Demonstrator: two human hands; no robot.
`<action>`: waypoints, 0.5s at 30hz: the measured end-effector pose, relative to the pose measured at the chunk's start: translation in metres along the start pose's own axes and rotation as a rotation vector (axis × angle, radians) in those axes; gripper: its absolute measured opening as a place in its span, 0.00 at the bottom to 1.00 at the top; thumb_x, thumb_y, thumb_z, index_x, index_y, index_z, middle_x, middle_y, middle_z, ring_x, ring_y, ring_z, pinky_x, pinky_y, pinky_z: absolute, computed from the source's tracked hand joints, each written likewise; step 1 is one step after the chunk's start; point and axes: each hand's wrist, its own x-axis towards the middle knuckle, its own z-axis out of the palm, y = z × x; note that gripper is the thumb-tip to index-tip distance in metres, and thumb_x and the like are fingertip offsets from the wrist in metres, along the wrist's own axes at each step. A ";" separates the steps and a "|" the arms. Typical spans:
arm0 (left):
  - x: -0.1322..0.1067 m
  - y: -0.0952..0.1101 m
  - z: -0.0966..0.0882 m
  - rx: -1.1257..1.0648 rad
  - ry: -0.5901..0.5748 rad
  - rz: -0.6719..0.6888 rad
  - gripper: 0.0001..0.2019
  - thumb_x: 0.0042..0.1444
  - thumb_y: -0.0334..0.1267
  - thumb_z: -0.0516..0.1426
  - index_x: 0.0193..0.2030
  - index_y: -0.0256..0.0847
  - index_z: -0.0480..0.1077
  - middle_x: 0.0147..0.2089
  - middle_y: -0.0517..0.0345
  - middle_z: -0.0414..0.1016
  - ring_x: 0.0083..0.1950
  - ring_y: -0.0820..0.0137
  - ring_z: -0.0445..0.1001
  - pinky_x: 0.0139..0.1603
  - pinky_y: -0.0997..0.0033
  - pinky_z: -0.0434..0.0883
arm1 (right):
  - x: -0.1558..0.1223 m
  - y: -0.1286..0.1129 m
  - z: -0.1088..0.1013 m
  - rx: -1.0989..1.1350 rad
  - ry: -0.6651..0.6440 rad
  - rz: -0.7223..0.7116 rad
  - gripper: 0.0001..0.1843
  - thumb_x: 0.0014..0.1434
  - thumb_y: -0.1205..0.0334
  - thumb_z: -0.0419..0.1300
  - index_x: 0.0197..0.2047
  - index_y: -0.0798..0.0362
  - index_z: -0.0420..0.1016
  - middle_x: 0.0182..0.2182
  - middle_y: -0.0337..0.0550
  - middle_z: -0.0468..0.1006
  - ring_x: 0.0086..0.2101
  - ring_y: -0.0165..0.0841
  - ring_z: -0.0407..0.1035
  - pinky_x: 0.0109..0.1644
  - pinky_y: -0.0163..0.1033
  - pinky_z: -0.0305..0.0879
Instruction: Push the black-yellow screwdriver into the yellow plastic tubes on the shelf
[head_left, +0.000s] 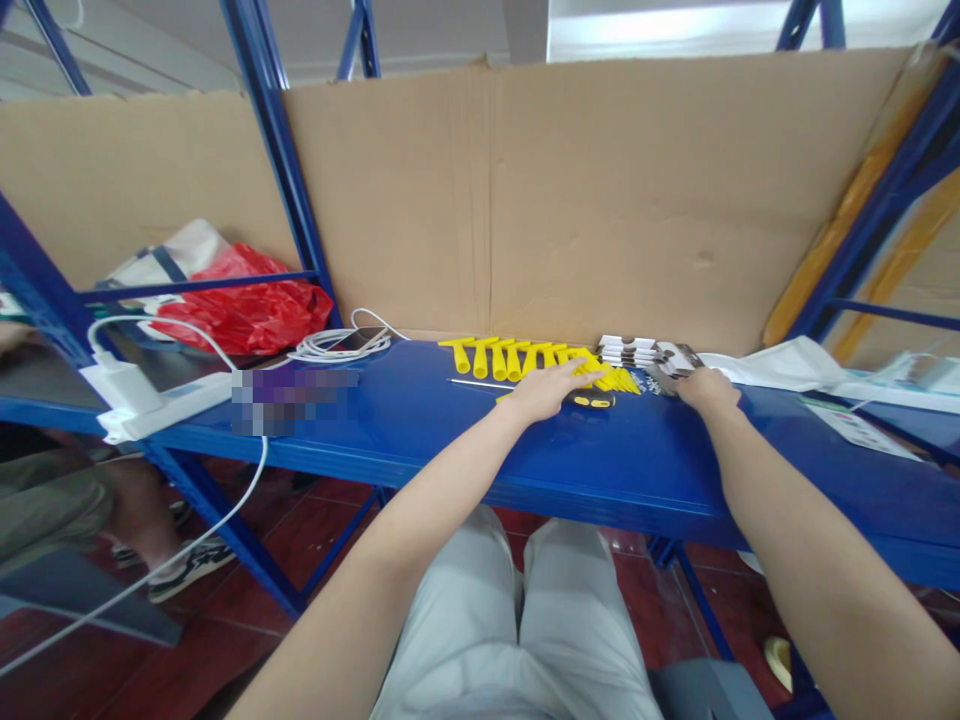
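Note:
My left hand (551,385) lies on the blue shelf (420,430) with its fingers stretched out over a row of yellow plastic T-shaped parts (517,357), touching the nearest ones. A black and yellow screwdriver (596,401) lies just under that hand, its thin shaft (472,382) pointing left. My right hand (705,388) is curled on a small stack of brown and white pieces (675,362). A neater stack of white and brown pieces (626,351) stands between the two hands.
A cardboard sheet (570,190) backs the shelf. A coiled white cable (337,343), a white power strip (142,395) and a red plastic bag (244,300) lie to the left. White packets (787,362) sit at the right. Another person's legs (112,510) are at lower left.

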 end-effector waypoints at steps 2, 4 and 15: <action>0.000 0.001 -0.001 -0.003 -0.002 0.002 0.38 0.58 0.19 0.45 0.72 0.59 0.53 0.75 0.59 0.51 0.68 0.62 0.65 0.61 0.60 0.68 | -0.012 -0.015 -0.010 -0.106 0.042 0.055 0.20 0.60 0.61 0.55 0.50 0.64 0.76 0.48 0.73 0.75 0.50 0.57 0.71 0.48 0.54 0.67; -0.001 0.001 -0.001 -0.001 0.003 -0.001 0.38 0.59 0.20 0.45 0.72 0.59 0.54 0.76 0.58 0.51 0.67 0.61 0.66 0.61 0.60 0.69 | -0.021 -0.032 -0.017 -0.118 0.079 -0.086 0.22 0.61 0.60 0.53 0.53 0.64 0.74 0.49 0.69 0.75 0.51 0.56 0.69 0.51 0.54 0.66; 0.003 0.000 0.009 -0.004 0.066 0.091 0.36 0.59 0.21 0.46 0.72 0.56 0.55 0.74 0.53 0.55 0.68 0.61 0.65 0.62 0.58 0.67 | -0.046 -0.086 -0.013 -0.006 0.043 -0.912 0.27 0.63 0.65 0.51 0.65 0.49 0.68 0.64 0.51 0.67 0.61 0.45 0.62 0.60 0.54 0.59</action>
